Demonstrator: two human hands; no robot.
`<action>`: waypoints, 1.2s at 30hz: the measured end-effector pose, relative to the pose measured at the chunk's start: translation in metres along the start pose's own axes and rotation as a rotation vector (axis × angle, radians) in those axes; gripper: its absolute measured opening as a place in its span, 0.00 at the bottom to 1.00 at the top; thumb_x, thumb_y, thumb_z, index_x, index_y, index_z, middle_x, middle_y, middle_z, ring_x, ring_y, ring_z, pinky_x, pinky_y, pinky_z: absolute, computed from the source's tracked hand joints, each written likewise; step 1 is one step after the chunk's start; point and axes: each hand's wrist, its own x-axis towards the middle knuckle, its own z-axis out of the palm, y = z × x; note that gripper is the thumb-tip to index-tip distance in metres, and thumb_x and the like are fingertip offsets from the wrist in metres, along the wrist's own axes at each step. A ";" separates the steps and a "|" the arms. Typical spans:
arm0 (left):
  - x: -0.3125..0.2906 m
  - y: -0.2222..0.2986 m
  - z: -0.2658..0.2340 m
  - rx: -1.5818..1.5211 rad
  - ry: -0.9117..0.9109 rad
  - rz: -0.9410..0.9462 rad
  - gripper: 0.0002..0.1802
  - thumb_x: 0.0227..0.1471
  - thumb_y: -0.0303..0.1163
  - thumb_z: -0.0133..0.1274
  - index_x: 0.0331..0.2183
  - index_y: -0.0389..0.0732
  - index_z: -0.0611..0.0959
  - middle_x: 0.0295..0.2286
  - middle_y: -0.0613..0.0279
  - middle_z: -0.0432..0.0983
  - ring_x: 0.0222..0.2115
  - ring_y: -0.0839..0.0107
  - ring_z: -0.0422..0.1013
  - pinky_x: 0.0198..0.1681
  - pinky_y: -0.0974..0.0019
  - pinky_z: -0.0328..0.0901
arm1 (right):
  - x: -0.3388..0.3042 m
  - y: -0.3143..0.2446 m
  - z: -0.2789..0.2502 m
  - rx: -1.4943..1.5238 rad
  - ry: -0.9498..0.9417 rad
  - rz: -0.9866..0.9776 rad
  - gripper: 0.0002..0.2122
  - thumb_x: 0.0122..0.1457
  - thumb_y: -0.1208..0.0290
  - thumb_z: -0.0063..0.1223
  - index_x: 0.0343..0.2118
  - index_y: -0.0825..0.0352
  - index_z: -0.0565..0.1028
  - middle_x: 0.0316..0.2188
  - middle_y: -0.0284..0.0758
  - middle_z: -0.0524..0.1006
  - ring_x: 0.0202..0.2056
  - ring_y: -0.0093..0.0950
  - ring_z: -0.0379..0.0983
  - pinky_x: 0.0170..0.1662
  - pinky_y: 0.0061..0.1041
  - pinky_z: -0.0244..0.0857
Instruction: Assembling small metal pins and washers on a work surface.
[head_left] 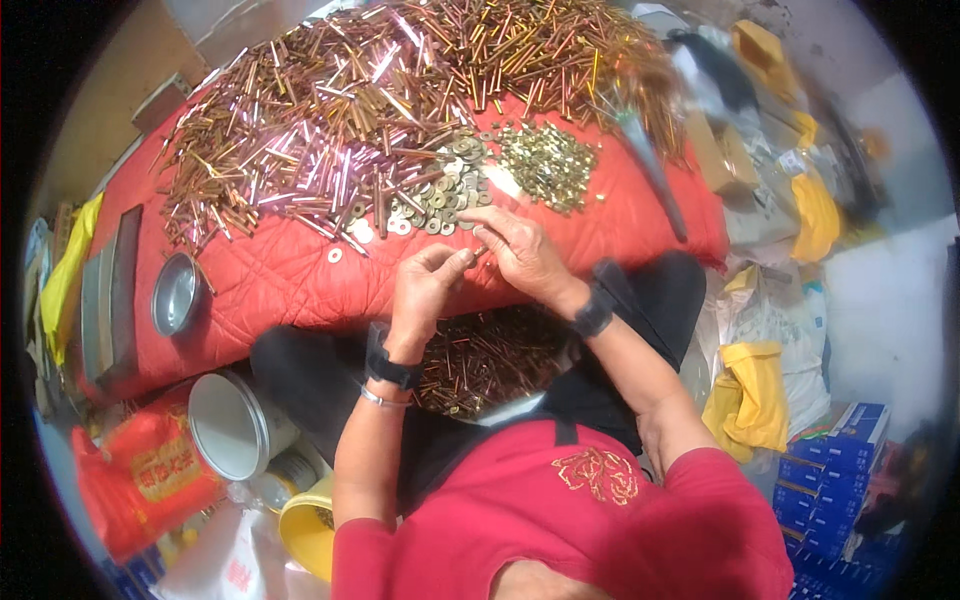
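My left hand [425, 285] and my right hand [525, 258] meet above the near edge of a red padded cloth [290, 270]. Both are closed, thumbs and fingertips pinching a short, thin metal piece [479, 254], its ends mostly hidden by fingers. Just beyond my hands lies a heap of flat round washers [440, 205]. Small brass-coloured nuts [548, 168] form a pile to its right. Behind them spreads a large mound of long, copper-coloured metal rods or bolts [330, 130]. Between my legs, below my hands, sits another heap of similar bolts [490, 362].
A metal bowl [176, 294] rests on the cloth at left. Below it stand a white bucket [230, 425], a red bag [145, 480] and a yellow bucket [308, 525]. Blue boxes [832, 480] and yellow sacks [750, 395] are stacked at right. A long dark tool [655, 180] lies right of the nuts.
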 end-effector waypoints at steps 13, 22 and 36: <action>0.034 0.027 -0.055 1.282 0.765 0.402 0.28 0.42 0.53 0.60 0.29 0.35 0.79 0.28 0.49 0.74 0.30 0.53 0.71 0.31 0.55 0.66 | 0.094 0.101 -0.068 -0.583 0.021 -0.034 0.10 0.49 0.79 0.51 0.35 0.61 0.75 0.33 0.38 0.71 0.36 0.40 0.71 0.38 0.35 0.67; 0.076 0.023 -0.035 1.221 0.748 0.224 0.21 0.42 0.41 0.59 0.30 0.34 0.72 0.28 0.44 0.71 0.31 0.45 0.71 0.33 0.49 0.66 | 0.143 0.177 -0.082 -0.986 -0.061 -0.336 0.03 0.46 0.74 0.50 0.26 0.61 0.72 0.32 0.33 0.70 0.37 0.34 0.70 0.37 0.34 0.67; 0.083 0.012 -0.078 1.045 0.517 0.309 0.15 0.52 0.36 0.46 0.30 0.31 0.70 0.29 0.31 0.73 0.30 0.40 0.72 0.33 0.46 0.65 | -0.001 0.047 -0.044 -0.360 -0.054 0.081 0.04 0.50 0.77 0.53 0.29 0.69 0.72 0.26 0.43 0.72 0.30 0.42 0.72 0.36 0.36 0.66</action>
